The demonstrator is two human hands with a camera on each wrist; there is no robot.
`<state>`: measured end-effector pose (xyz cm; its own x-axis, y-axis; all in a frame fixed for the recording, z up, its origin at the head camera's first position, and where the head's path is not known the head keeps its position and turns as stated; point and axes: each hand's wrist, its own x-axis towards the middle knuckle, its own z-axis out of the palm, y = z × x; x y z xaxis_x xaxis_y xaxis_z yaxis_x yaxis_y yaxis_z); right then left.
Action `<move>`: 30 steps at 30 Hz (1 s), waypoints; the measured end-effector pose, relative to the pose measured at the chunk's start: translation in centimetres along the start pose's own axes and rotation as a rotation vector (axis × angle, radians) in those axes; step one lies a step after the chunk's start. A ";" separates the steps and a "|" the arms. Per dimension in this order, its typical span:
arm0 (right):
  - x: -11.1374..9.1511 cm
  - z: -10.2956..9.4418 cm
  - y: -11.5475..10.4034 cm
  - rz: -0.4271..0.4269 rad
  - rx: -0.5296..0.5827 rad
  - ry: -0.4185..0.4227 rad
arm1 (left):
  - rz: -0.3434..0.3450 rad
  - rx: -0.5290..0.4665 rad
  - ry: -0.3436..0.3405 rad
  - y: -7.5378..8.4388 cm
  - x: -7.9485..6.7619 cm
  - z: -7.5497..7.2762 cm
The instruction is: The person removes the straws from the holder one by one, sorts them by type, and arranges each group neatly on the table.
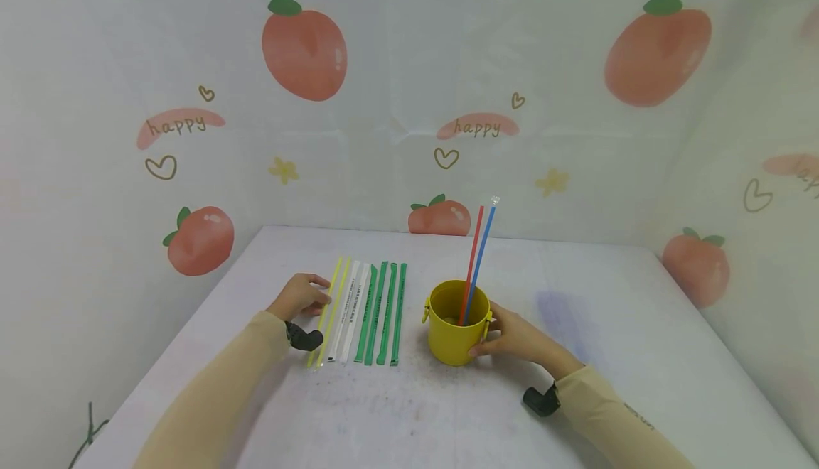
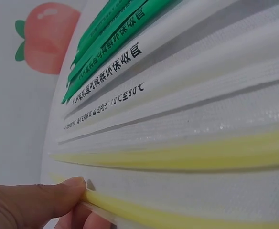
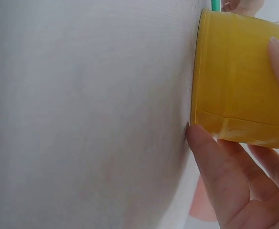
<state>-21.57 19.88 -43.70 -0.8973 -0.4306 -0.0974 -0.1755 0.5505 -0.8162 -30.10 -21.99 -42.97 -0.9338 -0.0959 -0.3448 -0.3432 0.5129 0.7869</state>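
Observation:
At the left end of a row of straws, my left hand pinches the outermost yellow straw between thumb and fingertips, near its far end. A second yellow straw lies just beside it. Then come two white paper-wrapped straws with black print and several green-wrapped straws. My right hand holds a small yellow bucket from its right side, thumb on the near wall and fingers around the far side. Inside the bucket lean a red straw and a blue straw, their lower ends against its inside.
The white table carries the straws left of the bucket, with faint stains near the front and a bluish smudge at right. Behind it hangs a white backdrop printed with fruit and hearts. A dark cord shows at the lower left.

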 end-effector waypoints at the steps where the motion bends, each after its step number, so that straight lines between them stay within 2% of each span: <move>1: 0.0 0.0 0.0 0.001 -0.001 0.000 | -0.002 -0.004 0.000 0.0 0.0 0.0; 9: 0.0 -0.1 -0.1 0.000 0.004 -0.002 | -0.008 -0.021 -0.003 0.1 -0.3 0.0; 18: 0.0 -0.1 -0.1 0.000 -0.003 0.002 | -0.016 -0.002 0.004 0.0 0.0 0.1; 30: 0.0 -0.1 0.0 0.005 -0.008 0.003 | -0.029 -0.030 0.003 -0.3 0.6 0.1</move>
<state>-21.63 19.92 -43.65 -0.8995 -0.4254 -0.0999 -0.1740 0.5584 -0.8111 -30.54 -22.14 -43.41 -0.9237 -0.1124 -0.3663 -0.3728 0.4837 0.7919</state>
